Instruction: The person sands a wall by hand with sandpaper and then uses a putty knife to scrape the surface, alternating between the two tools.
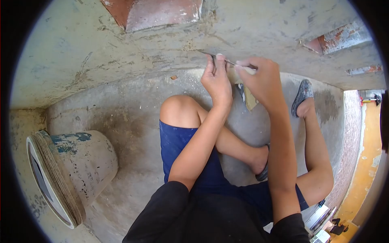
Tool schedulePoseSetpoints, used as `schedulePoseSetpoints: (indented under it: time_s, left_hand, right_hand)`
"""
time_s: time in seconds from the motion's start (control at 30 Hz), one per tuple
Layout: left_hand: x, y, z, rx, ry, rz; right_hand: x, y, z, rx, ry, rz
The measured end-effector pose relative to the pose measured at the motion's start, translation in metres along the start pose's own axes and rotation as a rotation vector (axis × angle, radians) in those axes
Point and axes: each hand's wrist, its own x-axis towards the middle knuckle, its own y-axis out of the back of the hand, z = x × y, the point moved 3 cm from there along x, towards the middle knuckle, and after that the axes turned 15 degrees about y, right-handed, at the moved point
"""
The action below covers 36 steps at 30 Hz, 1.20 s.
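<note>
My right hand (261,79) is closed around the pale handle end of a thin metal scraper (230,62), seen nearly edge-on. Its blade points left, close to the wall. My left hand (217,81) is raised beside it, with thumb and fingers against the blade; how firmly they pinch it is hard to see. Below and between the hands, a flat piece with a yellowish face and a dark edge (248,97) is on the floor, partly hidden by the right hand.
A paint-stained bucket (87,162) lies tilted at the left. The grey wall (162,48) has reddish recesses (162,14). My bent legs in blue shorts (178,141) rest on the concrete floor (133,117). A small orange chip (174,77) lies near the wall. Several items are at lower right.
</note>
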Motion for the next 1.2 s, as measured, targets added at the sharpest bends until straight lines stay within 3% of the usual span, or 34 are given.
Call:
schedulePoseSetpoints:
  time_s: [0.07, 0.27, 0.43, 0.57, 0.63, 0.77, 0.83, 0.93, 1.2]
  left_hand:
    - [0.002, 0.001, 0.006, 0.11, -0.096, 0.021]
    - [-0.001, -0.006, 0.002, 0.099, -0.105, 0.005]
    - [0.001, 0.005, 0.002, 0.091, -0.059, 0.036]
    - [-0.004, -0.008, 0.015, 0.092, -0.056, 0.041]
    - [-0.006, -0.003, 0.006, 0.097, -0.084, 0.039]
    - [0.003, -0.008, 0.012, 0.172, -0.155, 0.044]
    - [-0.003, -0.003, 0.003, 0.19, -0.125, 0.051]
    - [-0.004, -0.009, 0.01, 0.193, -0.165, 0.048]
    - [-0.005, -0.004, 0.005, 0.273, -0.182, 0.088]
  right_hand:
    - [-0.001, -0.001, -0.002, 0.009, -0.007, -0.007]
    - [-0.005, 0.009, -0.004, 0.004, 0.01, 0.063]
    - [0.009, -0.008, -0.005, -0.033, 0.028, -0.078]
    - [0.008, 0.007, -0.014, -0.003, 0.037, 0.037]
    - [-0.002, 0.007, -0.011, 0.031, -0.059, 0.03]
    - [0.003, 0.01, -0.006, 0.035, -0.011, 0.044]
    - [0.007, 0.007, -0.006, 0.022, -0.081, -0.066]
    - [0.003, 0.015, -0.009, 0.051, -0.103, -0.036]
    - [0.008, -0.009, 0.002, 0.082, -0.004, 0.024]
